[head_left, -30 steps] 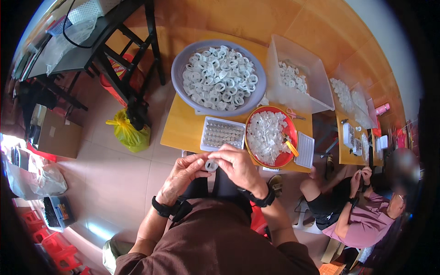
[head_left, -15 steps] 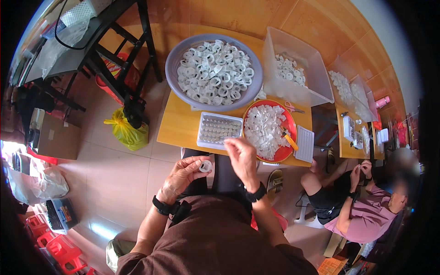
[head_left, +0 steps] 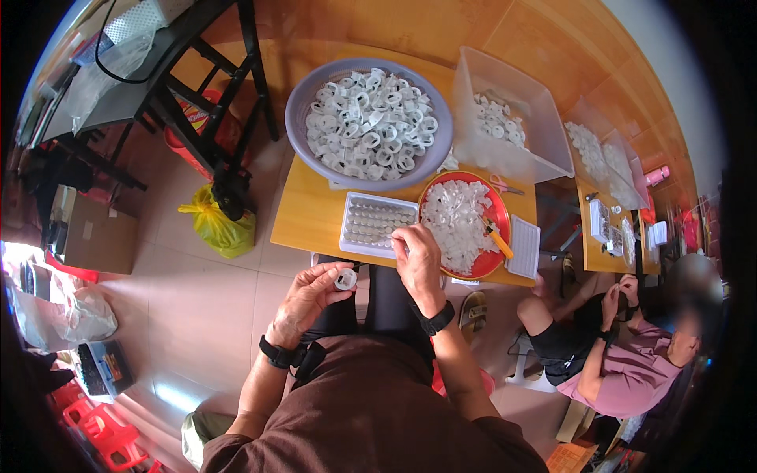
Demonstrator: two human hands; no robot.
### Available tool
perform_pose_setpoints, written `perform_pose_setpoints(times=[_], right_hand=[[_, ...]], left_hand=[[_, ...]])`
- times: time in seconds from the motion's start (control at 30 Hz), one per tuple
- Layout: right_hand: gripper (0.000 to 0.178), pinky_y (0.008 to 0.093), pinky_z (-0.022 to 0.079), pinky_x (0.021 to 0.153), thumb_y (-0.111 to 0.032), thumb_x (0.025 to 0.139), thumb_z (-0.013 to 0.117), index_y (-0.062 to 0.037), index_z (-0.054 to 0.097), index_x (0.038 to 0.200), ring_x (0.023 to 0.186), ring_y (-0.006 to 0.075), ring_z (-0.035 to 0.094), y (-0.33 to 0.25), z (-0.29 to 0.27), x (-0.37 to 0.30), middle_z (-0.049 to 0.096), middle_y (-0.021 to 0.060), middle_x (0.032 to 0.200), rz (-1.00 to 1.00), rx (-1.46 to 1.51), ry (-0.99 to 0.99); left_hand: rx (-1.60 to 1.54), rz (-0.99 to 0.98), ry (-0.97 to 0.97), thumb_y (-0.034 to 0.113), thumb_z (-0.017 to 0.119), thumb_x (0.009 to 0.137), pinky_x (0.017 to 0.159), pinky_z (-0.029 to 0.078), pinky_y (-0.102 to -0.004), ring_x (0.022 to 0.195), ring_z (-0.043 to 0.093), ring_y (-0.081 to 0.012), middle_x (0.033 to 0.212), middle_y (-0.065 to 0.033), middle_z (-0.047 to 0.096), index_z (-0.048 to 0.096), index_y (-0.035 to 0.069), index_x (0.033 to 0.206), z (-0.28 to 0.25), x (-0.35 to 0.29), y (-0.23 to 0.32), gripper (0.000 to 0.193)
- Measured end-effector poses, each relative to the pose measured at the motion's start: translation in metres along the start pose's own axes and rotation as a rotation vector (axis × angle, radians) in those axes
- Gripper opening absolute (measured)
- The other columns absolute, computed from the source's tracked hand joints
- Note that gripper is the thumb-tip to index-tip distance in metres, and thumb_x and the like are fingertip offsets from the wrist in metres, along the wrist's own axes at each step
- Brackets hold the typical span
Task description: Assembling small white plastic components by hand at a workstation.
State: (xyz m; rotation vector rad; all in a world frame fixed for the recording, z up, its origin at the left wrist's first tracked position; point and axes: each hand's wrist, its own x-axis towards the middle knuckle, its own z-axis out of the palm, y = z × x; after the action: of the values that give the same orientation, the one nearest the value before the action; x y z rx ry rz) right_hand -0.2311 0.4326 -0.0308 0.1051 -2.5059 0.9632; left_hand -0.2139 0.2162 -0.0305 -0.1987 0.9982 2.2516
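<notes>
My left hand [head_left: 307, 298] is closed on a white plastic ring [head_left: 345, 279], its opening turned upward, held just short of the table's front edge. My right hand [head_left: 419, 264] is pinched at the near right corner of a white tray [head_left: 369, 249]. Anything between those fingertips is too small or hidden to make out. Rows of small round greyish pieces [head_left: 380, 214] fill the tray. Close to the right hand, a red round tray [head_left: 498, 206] bears a heap of small whitish translucent pieces [head_left: 456, 221], with an orange-handled tool [head_left: 500, 243] lying on them.
A grey-purple basket [head_left: 293, 134] heaped with white rings stands at the back of the wooden table [head_left: 303, 206]. Beside it are a clear bin [head_left: 544, 162], scissors [head_left: 505, 186] and a white ridged tray [head_left: 523, 246]. Another person [head_left: 623, 355] sits at the right, hands together.
My right hand has moved slightly up and to the right, beside the tray's corner. The left hand, still holding the ring, has shifted a little to the left.
</notes>
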Motion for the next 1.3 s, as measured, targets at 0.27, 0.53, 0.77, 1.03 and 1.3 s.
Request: perform_pose_setpoints(times=[0.27,0.53,0.77,1.03,1.3], right_hand=[[0.018,0.0379,0.047,0.066,0.007,0.070,0.063,-0.0033,0.055,0.082,0.075,0.0303,0.055,0.003,0.000,0.002,0.055,0.0106,0.077,-0.089,0.027,-0.013],[0.011,0.0269,0.048,0.059,0.007,0.074,0.063,-0.0005,0.064,0.082,0.067,0.0192,0.062,-0.049,-0.031,-0.003,0.062,0.0095,0.079,0.048,0.403,-0.077],[0.025,0.0341,0.048,0.058,0.013,0.067,0.061,-0.0028,0.056,0.085,0.067,0.0265,0.058,-0.063,-0.019,-0.017,0.057,0.0092,0.078,-0.200,0.328,-0.043],[0.027,0.0357,0.047,0.059,0.014,0.064,0.062,-0.0029,0.056,0.084,0.068,0.0272,0.058,-0.066,-0.013,-0.023,0.060,0.0084,0.077,-0.282,0.173,-0.009],[0.022,0.0364,0.048,0.060,0.010,0.069,0.064,-0.0027,0.059,0.086,0.070,0.0278,0.058,-0.061,-0.015,-0.021,0.056,0.0092,0.077,-0.113,0.299,-0.080]], left_hand=[[-0.014,-0.019,-0.012,0.018,0.054,0.094,0.080,0.056,-0.0306,0.089,0.066,-0.0205,0.100,-0.0101,0.065,0.061,0.000,0.111,0.007,-0.001,0.006,0.026],[-0.038,0.047,-0.023,0.018,0.055,0.093,0.081,0.055,-0.0312,0.091,0.065,-0.0205,0.104,-0.0130,0.064,0.060,0.000,0.113,0.014,0.003,-0.001,0.028],[-0.042,0.077,-0.020,0.013,0.054,0.093,0.085,0.054,-0.0326,0.095,0.063,-0.0181,0.108,-0.0095,0.063,0.060,0.000,0.112,0.022,0.005,-0.001,0.024],[0.109,0.127,0.040,0.012,0.055,0.092,0.084,0.054,-0.0328,0.093,0.063,-0.0171,0.105,-0.0093,0.064,0.062,0.000,0.108,0.029,0.002,-0.002,0.021],[0.143,0.102,0.051,0.013,0.057,0.091,0.083,0.054,-0.0316,0.091,0.063,-0.0155,0.100,-0.0080,0.065,0.062,0.000,0.106,0.028,0.001,-0.002,0.021]])
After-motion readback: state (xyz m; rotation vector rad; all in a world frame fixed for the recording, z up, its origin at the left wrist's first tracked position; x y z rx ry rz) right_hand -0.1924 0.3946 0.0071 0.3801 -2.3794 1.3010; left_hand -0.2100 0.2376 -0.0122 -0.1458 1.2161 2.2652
